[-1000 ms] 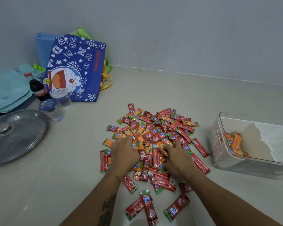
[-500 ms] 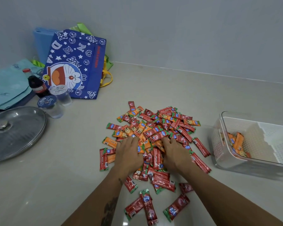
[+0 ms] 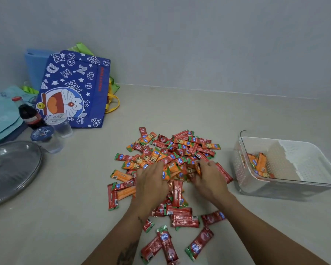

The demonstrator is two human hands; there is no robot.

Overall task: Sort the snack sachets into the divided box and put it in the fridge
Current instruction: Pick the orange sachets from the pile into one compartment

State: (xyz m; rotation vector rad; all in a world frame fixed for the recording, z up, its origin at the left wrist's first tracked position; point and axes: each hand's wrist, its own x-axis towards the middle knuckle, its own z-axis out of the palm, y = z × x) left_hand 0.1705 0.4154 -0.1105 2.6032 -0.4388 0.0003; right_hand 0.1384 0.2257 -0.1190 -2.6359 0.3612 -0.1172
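Your pile of snack sachets (image 3: 172, 155) lies in the middle of the counter (image 3: 256, 115), red ones and orange ones mixed, with a looser scatter of red sachets toward the near edge between your forearms. Your left hand (image 3: 151, 182) lies flat on the pile, fingers fairly straight and spread, pressing the sachets; it hides those beneath it. Your right hand (image 3: 210, 178) has its fingers curled and pinches a few orange sachets (image 3: 196, 167) at the fingertips — how many you cannot tell, since that spot is blurred. Several wrappers read "aro" in a blue patch; the smaller print is too fine to make out.

The divided box (image 3: 243, 169) stands toward the right edge of the counter, clear outside with a white perforated insert, and its far right part is cut off. A few orange sachets lie in its left compartment.

At the far left corner a blue cartoon tote bag (image 3: 75, 88) leans against the wall, its letters upside down. Before it stand a dark cola bottle (image 3: 28, 113) and two sealed water cups (image 3: 52, 134) — the lids' print is hard to read. A glass pan lid (image 3: 13, 169) lies at the left edge, partly cut off.
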